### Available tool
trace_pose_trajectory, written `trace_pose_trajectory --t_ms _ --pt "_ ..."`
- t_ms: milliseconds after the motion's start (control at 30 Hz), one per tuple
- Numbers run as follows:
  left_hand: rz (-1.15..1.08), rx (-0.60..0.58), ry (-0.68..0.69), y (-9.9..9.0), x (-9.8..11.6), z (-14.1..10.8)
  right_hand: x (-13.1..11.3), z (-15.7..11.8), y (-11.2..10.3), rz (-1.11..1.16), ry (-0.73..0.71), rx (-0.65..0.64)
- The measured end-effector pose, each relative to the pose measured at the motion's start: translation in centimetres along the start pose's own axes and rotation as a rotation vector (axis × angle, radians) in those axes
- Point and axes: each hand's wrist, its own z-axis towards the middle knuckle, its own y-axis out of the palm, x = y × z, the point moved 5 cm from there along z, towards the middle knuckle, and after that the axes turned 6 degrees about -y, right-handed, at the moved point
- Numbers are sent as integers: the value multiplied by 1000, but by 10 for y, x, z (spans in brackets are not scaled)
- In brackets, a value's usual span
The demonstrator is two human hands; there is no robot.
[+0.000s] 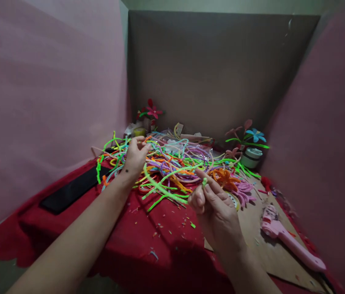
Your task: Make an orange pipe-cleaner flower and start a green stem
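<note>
Fuzzy pipe cleaners in many colours lie in a tangled pile (172, 163) on the red cloth. My left hand (136, 156) is over the left part of this pile, its fingers bent and a gap between thumb and index finger. Beside its fingertips is an orange pipe cleaner (148, 139). Nearer to me, my right hand (218, 204) is closed, and a small light green piece of pipe cleaner (204, 182) shows pinched between its fingers. A long bright green pipe cleaner (163, 188) curves from below my left hand to my right fingers; whether it is held there is unclear.
A pink glue gun (291, 241) rests on a cardboard sheet (253, 232) at right. An orange pipe-cleaner flower (226, 179) lies nearby. Potted flowers (253, 136) stand at back right, others (153, 111) at back left. A black flat object (71, 192) lies left. Scraps dot the red cloth (142, 245).
</note>
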Motion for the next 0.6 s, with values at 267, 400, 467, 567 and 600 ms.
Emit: trace_pose_trajectory --t_ms 267,400,467,567,600 --pt "310 -892 -86 61 23 -106 5 -1 8 100 130 -56" --pt "200 -1023 -240 70 12 -122 9 -1 5 68 155 -63" --pt "204 -1014 -257 71 8 -121 10 -1 3 49 150 -63" --pt "241 -998 -285 72 4 -123 12 0 -1 39 145 -59" --pt "246 -1003 -295 73 3 -125 13 1 -2 37 147 -54"
